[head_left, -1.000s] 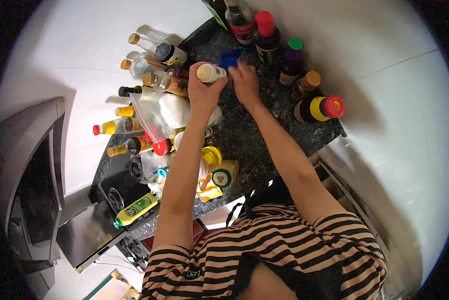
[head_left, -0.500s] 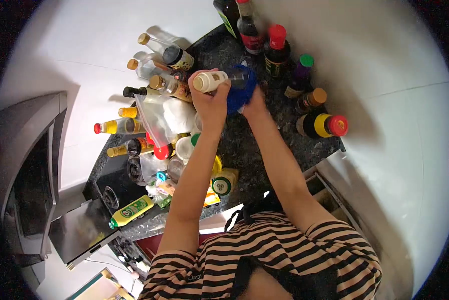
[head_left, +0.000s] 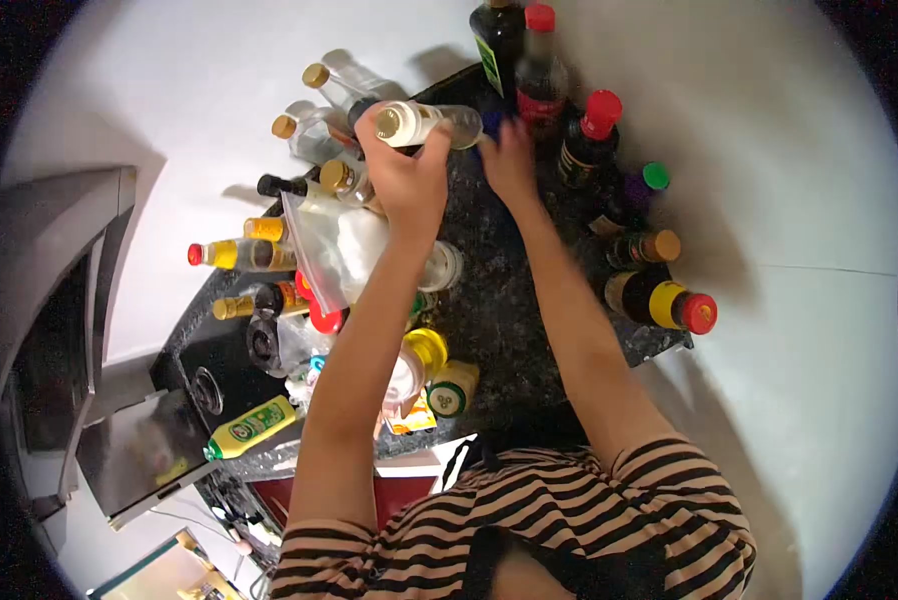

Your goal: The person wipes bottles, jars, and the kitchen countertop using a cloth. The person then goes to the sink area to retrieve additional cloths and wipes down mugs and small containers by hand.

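Note:
My left hand (head_left: 406, 185) is closed around a bottle (head_left: 459, 127) with a cream-white cap and neck and a clear body. The bottle is held tilted above the counter, its cap toward me and its base pointing right. My right hand (head_left: 512, 165), smeared by motion, is just right of the bottle's base, over the counter's back part. Under its fingers shows a dark blue cloth (head_left: 491, 124), mostly hidden. Close beyond that hand stands a dark bottle with a red label (head_left: 541, 95).
Capped bottles, including a clear one (head_left: 314, 135), crowd the left, around a zip bag of white stuff (head_left: 344, 245). Sauce bottles, one with a yellow band (head_left: 666, 303), line the right edge of the black speckled counter (head_left: 504, 310). A yellow-green bottle (head_left: 254, 427) lies near the front left.
The bottle's base has come away from the blue cloth. My left hand has raised it slightly; my right hand has moved up and right with the cloth. The whole view has shifted slightly.

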The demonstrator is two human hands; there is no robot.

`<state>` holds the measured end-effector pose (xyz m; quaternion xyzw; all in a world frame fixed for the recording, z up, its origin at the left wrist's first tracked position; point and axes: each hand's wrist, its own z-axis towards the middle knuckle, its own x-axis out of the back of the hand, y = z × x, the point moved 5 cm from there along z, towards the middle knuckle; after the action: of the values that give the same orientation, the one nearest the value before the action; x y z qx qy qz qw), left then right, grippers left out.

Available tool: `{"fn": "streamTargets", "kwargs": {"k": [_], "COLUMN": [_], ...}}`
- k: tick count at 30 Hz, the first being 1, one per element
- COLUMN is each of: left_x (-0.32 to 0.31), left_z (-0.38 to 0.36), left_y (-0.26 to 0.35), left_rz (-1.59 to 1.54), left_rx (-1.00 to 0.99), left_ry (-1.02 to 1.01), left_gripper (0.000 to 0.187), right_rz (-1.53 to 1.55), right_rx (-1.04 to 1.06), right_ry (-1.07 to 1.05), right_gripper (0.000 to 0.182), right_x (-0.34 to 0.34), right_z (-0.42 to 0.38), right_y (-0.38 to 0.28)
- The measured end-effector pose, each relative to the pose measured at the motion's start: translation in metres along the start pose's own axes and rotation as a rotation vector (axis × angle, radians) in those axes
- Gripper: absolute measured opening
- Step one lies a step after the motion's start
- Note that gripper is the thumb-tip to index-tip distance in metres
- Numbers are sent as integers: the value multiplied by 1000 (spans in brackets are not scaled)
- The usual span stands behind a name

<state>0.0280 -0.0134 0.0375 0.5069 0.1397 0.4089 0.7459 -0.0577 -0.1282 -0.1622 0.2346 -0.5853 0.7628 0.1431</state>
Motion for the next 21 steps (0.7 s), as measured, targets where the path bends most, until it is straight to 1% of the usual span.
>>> {"fn": "streamTargets", "kwargs": {"k": [1, 2, 4, 6, 7, 8, 11, 13, 14, 15, 17, 19, 21], "left_x": [-1, -1, -1, -1, 0, -1, -9, -19, -26, -33, -47, -63, -76], "left_z": [3, 2, 0, -2, -4, -4, 2, 6, 7, 8, 13, 15, 19], "left_y": [2, 5, 8, 7, 5, 2, -12, -29, -42, -55, -77, -88, -97], "left_rz": [-51, -8, -58, -57, -44, -34, -21, 39, 1, 33, 95, 57, 41], "left_rx": [-29, -83, -34, 21, 24, 30, 40, 20, 53, 52, 46, 65, 86], "left_ry": [-8, -20, -32, -53, -52, -47, -3, 13, 42, 43, 50, 70, 80], "left_gripper": [46, 47, 48, 49, 50, 50, 49, 48, 48, 50, 52, 51, 50], "right_rz": [-82, -79, -74, -155, -199, -226, -292, -311, -335, -359, -441, -447, -440], "right_rx": [132, 183, 281, 239, 210, 212, 248, 266, 285, 306, 311, 238, 257], "right_ry": [32, -26, -156, -240, -289, -293, -292, -303, -291, -279, -312, -390, -388], "right_gripper": [54, 55, 57, 58, 58, 57, 55, 53, 52, 51, 43, 43, 44], "right_x": [-23, -39, -66, -89, -93, -91, -63, -38, -21, -3, 36, 53, 72], "right_z": [17, 30, 51, 79, 79, 70, 37, -3, -26, -50, -92, -127, -148], "right_y": [3, 4, 1, 4, 4, 5, -10, -7, -9, -11, -21, -9, -7]}}
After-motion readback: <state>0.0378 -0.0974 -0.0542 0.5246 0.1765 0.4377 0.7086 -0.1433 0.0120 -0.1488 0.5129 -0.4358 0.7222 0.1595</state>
